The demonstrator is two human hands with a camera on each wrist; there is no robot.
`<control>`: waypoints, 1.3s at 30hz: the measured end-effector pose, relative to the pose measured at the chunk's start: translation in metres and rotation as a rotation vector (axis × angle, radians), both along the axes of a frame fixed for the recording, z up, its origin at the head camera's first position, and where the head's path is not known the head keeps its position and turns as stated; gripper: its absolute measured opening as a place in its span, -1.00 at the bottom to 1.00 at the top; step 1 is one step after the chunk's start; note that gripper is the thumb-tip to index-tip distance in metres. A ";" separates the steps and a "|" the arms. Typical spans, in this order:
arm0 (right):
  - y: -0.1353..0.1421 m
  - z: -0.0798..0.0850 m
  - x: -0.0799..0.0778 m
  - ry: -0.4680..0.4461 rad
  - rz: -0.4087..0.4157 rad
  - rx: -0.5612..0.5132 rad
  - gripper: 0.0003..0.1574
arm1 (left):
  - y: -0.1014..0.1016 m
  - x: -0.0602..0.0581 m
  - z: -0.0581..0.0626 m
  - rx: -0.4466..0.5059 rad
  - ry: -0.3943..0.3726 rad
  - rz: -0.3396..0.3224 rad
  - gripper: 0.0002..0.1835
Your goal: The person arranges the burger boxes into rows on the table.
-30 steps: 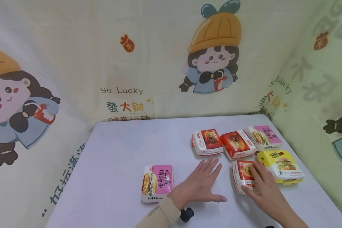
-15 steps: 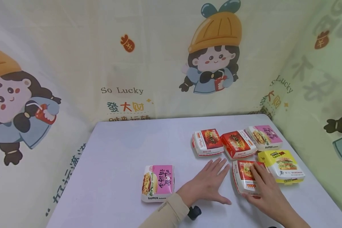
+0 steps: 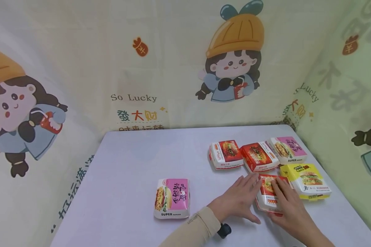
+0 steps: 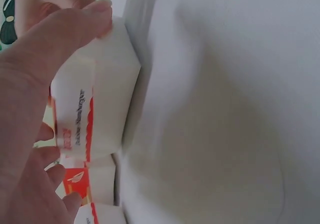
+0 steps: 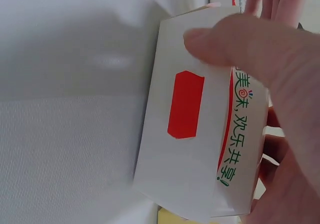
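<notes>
A red-and-white burger box (image 3: 267,198) lies flat on the white table, at the front of a cluster of boxes. My right hand (image 3: 291,210) grips it, with the fingers over its top and the thumb (image 5: 215,41) against its near white side. My left hand (image 3: 238,198) is at the box's left side, fingers extended and thumb spread away. In the head view its fingertips overlap the box's left edge; whether they touch is unclear. The left wrist view has the left thumb (image 4: 75,26) in front of the box's end.
Behind stand two more red burger boxes (image 3: 226,154) (image 3: 259,156) and a pink one (image 3: 287,149). A yellow burger box (image 3: 306,181) sits close on the right. Another pink burger box (image 3: 172,199) lies apart at the left. Printed cloth (image 3: 179,68) surrounds the table (image 3: 126,164).
My left hand has moved right across the table, up to the left side of the red burger box. The right hand has stayed on that box, its thumb shifting slightly lower.
</notes>
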State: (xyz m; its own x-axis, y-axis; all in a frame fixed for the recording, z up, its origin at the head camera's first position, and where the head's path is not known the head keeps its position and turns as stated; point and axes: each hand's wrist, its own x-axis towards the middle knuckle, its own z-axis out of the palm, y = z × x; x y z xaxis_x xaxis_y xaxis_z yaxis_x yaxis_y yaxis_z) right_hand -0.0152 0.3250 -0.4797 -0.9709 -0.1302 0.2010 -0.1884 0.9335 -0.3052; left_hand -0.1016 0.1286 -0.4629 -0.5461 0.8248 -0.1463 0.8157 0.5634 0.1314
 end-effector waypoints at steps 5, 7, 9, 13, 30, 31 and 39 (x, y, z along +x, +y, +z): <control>-0.001 0.000 0.000 -0.021 -0.010 0.007 0.44 | 0.009 0.000 -0.005 0.007 0.025 0.016 0.33; -0.001 0.000 0.001 -0.018 -0.010 0.011 0.43 | 0.013 0.000 -0.007 0.025 0.030 0.026 0.32; -0.001 0.000 0.001 0.008 -0.001 0.019 0.43 | 0.017 -0.001 -0.007 0.031 0.031 0.037 0.32; -0.002 0.000 0.001 0.042 0.012 0.033 0.42 | 0.026 0.000 -0.004 0.007 0.022 0.068 0.28; -0.005 0.000 0.000 0.052 0.011 0.050 0.42 | 0.037 0.002 -0.002 -0.039 0.058 0.135 0.24; -0.005 -0.001 0.000 0.047 0.011 0.049 0.42 | 0.037 0.002 -0.002 -0.037 0.063 0.130 0.25; -0.005 0.000 0.002 0.002 0.005 0.051 0.45 | 0.037 0.001 -0.002 -0.026 0.045 0.119 0.28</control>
